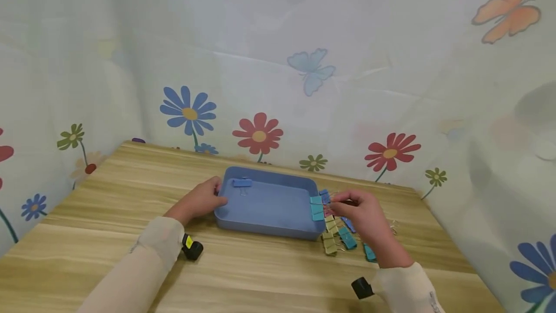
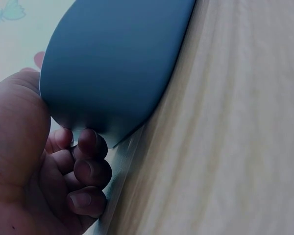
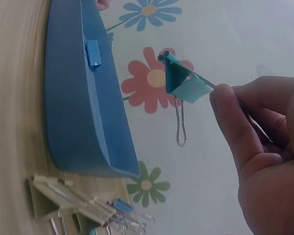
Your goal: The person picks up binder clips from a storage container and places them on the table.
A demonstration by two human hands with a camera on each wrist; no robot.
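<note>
A blue tray (image 1: 273,206) lies on the wooden table. My left hand (image 1: 197,202) grips its left end, the thumb at the rim and the other fingers curled against the outer wall in the left wrist view. Inside the tray, near its back left corner, is a blue binder clip (image 1: 242,183). Between thumb and forefinger, my right hand (image 1: 365,214) pinches a teal binder clip (image 3: 188,88) by one wire handle. The clip is held up by the tray's right end; its other wire handle hangs free in the right wrist view.
Right of the tray lies a loose pile of binder clips, among them a yellow clip (image 1: 329,244), a teal clip (image 1: 347,238) and a blue clip (image 1: 325,196). A flower-printed curtain (image 1: 260,71) stands behind the wooden table (image 1: 260,274).
</note>
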